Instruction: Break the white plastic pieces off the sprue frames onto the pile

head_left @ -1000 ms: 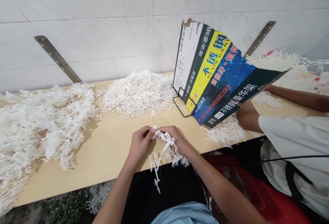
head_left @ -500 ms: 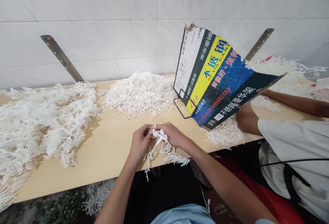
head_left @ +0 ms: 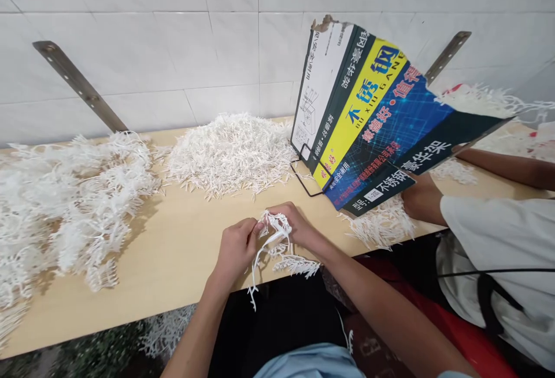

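Near the front edge of the wooden table my two hands meet over a bunch of white branched plastic sprues (head_left: 280, 230). My right hand (head_left: 291, 219) is closed around the bunch, and strands dangle from it past the table edge. My left hand (head_left: 239, 244) pinches at the bunch's upper left side, thumb against the fingers. Whatever small piece lies between those fingertips is too small to make out. Behind my hands lies a heap of small white plastic pieces (head_left: 234, 152). To the left spreads a larger pile of white branched sprues (head_left: 82, 204).
A printed cardboard sheet (head_left: 368, 112) leans in a black wire stand (head_left: 307, 184) on the right. Beyond it a co-worker's arm (head_left: 422, 197) rests by more white pieces (head_left: 381, 222). A metal bracket (head_left: 82, 88) is fixed to the tiled wall. The table (head_left: 173, 256) ends just before my body.
My hands have shifted slightly, the left thumb now pressing further along the bunch. The right hand has turned a little, and the hanging strands have swung. The camera view has tilted slightly.
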Demonstrator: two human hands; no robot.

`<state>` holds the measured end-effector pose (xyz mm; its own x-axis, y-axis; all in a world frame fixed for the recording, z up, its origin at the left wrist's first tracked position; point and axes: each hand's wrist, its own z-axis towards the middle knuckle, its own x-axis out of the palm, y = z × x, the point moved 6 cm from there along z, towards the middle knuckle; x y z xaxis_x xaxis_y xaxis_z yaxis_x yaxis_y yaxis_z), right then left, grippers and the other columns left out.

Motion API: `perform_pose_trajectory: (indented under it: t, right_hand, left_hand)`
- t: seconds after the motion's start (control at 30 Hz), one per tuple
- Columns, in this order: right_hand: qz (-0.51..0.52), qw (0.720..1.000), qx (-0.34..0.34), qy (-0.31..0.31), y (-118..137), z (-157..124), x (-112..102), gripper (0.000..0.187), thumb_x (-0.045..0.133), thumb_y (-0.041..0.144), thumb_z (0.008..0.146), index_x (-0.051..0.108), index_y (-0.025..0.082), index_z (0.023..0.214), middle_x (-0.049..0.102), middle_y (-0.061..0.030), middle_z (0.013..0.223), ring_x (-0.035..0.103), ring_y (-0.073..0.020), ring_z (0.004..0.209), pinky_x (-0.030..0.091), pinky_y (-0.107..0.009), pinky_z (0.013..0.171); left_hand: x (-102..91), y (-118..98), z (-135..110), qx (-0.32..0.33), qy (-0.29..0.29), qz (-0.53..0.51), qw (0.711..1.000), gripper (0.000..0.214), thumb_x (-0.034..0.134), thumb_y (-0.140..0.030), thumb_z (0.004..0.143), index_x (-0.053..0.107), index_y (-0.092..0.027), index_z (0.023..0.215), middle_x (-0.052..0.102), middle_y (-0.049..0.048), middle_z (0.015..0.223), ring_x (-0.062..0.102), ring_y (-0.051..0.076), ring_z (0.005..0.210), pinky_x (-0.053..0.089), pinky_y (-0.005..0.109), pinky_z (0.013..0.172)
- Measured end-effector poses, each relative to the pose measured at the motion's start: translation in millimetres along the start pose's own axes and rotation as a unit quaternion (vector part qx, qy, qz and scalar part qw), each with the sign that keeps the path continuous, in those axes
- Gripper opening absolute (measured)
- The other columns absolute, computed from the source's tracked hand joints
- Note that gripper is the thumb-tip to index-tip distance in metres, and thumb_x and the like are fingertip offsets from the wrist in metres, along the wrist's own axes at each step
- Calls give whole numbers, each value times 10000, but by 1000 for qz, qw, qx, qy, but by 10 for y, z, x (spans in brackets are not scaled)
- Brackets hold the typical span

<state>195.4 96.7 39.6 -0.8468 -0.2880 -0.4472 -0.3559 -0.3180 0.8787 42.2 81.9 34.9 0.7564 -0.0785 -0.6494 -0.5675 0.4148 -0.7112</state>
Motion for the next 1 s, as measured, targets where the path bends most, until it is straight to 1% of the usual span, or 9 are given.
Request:
perform_pose_trajectory:
  t: [0.2, 0.27, 0.33, 0.4, 0.5, 0.6, 0.7, 0.9, 1.0]
  right_hand:
    - [61, 975, 87, -194, -133, -12, -152, 336, 543, 431, 869, 427, 220, 634, 384, 21, 602, 359, -138, 605, 271, -273, 559]
    - [71, 978, 74, -183, -107, 2, -139, 343, 540, 451, 889, 450, 213, 660, 431, 9, 640, 400, -144, 638, 319, -270, 592]
    - [81, 983, 61, -153, -57, 1, -116, 346, 557, 449, 899, 473, 203, 670, 472, 2, 666, 430, -144, 658, 343, -265, 615]
    - [91, 988, 54, -110, -9, -14, -82, 350, 556, 453, 917, 505, 195, 686, 495, 1, 674, 443, -142, 656, 341, -258, 610]
    - [82, 995, 28, -48, 47, -24, -22, 346, 582, 460, 912, 539, 184, 709, 508, 5, 687, 456, -144, 674, 324, -253, 609]
    - [42, 998, 8, -50, 48, -4, -10, 372, 598, 464, 910, 497, 187, 683, 460, 24, 664, 429, -138, 674, 306, -251, 615]
    - [6, 998, -4, -56, 39, 21, -4, 399, 597, 473, 917, 464, 192, 668, 428, 35, 653, 412, -131, 670, 295, -248, 619]
    - [-53, 998, 21, -13, 28, 30, 69, 417, 560, 449, 928, 421, 195, 628, 368, 45, 597, 373, -120, 619, 238, -252, 590]
    - [-99, 995, 12, -26, 106, 36, 140, 391, 590, 392, 901, 417, 194, 611, 391, 39, 572, 403, -123, 604, 223, -263, 593]
  left_hand:
    - [-101, 164, -80, -81, -30, -182, 979, 512, 470, -483, 1033, 440, -214, 598, 414, -30, 551, 401, 132, 525, 309, 278, 560]
    - [-146, 233, -89, -121, -81, -204, 968, 469, 491, -509, 1030, 569, -200, 685, 441, -32, 583, 430, 131, 555, 344, 268, 571]
    - [-155, 278, -68, -152, -118, -214, 958, 359, 530, -513, 1018, 707, -202, 1002, 538, -22, 686, 517, 140, 637, 415, 257, 624]
    - [-134, 293, -25, -161, -136, -239, 948, 490, 572, -503, 1001, 576, -253, 1423, 674, 25, 946, 637, 165, 831, 499, 267, 747]
    - [-99, 259, 29, -140, -126, -263, 946, 697, 581, -481, 1001, 317, -309, 1623, 633, 110, 1375, 658, 206, 1143, 527, 322, 937]
    - [-60, 151, 50, -87, -54, -218, 971, 545, 597, -445, 988, 535, -265, 1499, 640, 118, 1398, 655, 238, 1159, 509, 346, 972]
    - [-40, 78, 44, -55, 1, -163, 985, 315, 579, -400, 981, 762, -214, 1156, 750, 88, 1109, 681, 238, 964, 506, 320, 849]
    - [-25, 102, 26, -98, -1, -127, 987, 273, 505, -252, 929, 751, -193, 826, 695, 15, 701, 598, 192, 668, 397, 274, 635]
    - [-84, 70, -35, -97, -62, -87, 989, 249, 510, -208, 869, 638, -195, 655, 576, -14, 577, 506, 161, 576, 330, 268, 586]
